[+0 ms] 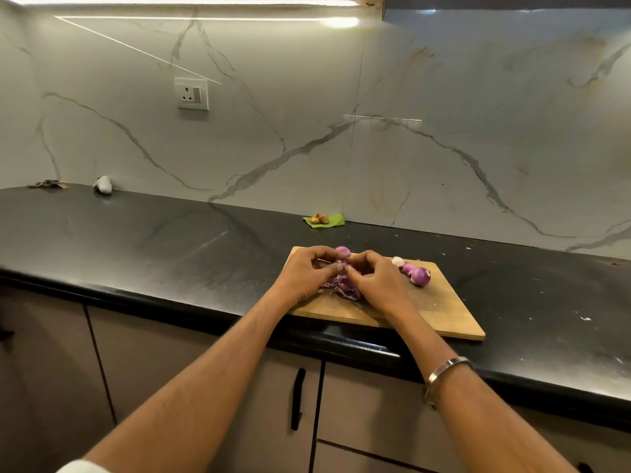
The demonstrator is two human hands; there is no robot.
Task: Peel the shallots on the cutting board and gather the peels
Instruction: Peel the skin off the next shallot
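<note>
Hands together over purple peels on cutting board

The board lies on the desk before me; peels sit under my hands, shallots to their right, a leaf behind.

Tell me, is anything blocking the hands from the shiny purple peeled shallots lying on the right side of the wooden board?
Nothing visible does. The purple peeled shallots lie just right of the right hand, with only bare wooden cutting board between. Both hands are busy: the left hand and right pinch something over the purple peel pile.
</note>
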